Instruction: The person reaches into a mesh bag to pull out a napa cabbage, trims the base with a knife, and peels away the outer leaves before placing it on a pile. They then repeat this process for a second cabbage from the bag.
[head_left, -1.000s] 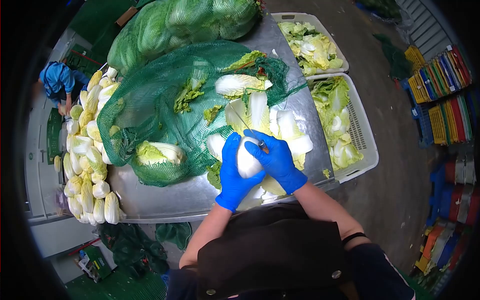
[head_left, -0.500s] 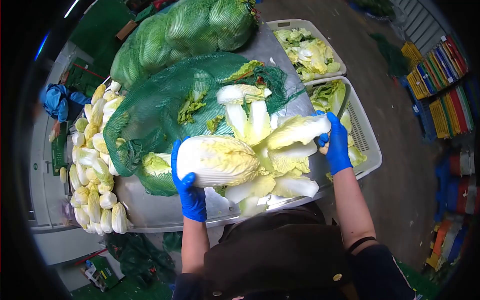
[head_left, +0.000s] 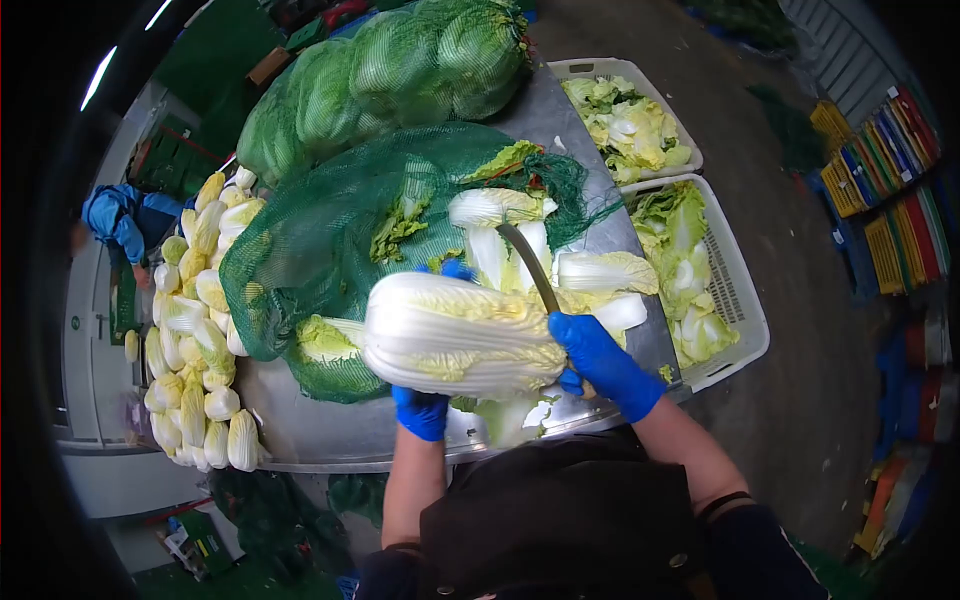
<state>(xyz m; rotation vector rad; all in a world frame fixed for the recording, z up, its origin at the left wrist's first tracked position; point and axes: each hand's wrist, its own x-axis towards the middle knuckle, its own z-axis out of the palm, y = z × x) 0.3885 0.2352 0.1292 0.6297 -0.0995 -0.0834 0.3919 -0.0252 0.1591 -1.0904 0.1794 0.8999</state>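
Above the near side of the metal table (head_left: 300, 428), the cabbage (head_left: 455, 338) lies sideways across the left hand (head_left: 420, 412), whose fingers grip it from beneath and around its far side, probably so that one palm bears the weight. The right hand (head_left: 605, 366) closes its fingers around a knife (head_left: 533, 268) at the cabbage's leafy end, blade toward the table's far side, seemingly clear of the supporting fingers. A green mesh bag (head_left: 320, 215) lies on the table, and a white crate (head_left: 742, 300) holding leaves stands beside its right edge, likely for easy reach.
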